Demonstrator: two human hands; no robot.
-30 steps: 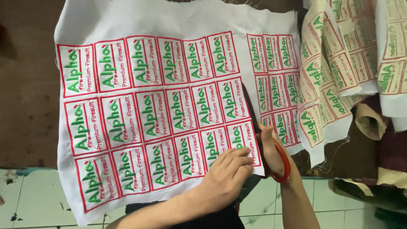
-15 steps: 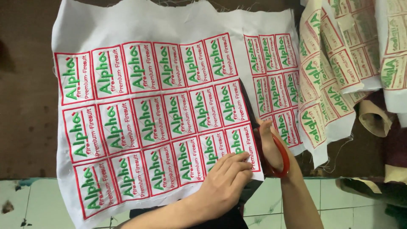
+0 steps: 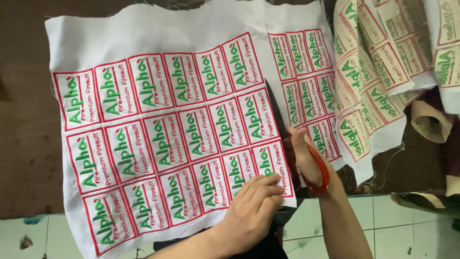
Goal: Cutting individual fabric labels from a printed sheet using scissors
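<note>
Left hand [image 3: 251, 208] lies flat, released, pressing the cloth [image 3: 167, 124]; right hand [image 3: 306, 160] clenches red scissors [image 3: 306, 158] cutting it.

brown table [image 3: 24, 144] bearing white fabric sheet [image 3: 143, 29]

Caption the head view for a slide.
Right hand works red-handled scissors up a white sheet of embroidered patches; left hand presses it flat.

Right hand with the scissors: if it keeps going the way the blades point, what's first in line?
The right hand aims the scissors up the gap between label columns, so more uncut white cloth comes first, then probably the cloth's top edge; depth is unclear.
</note>
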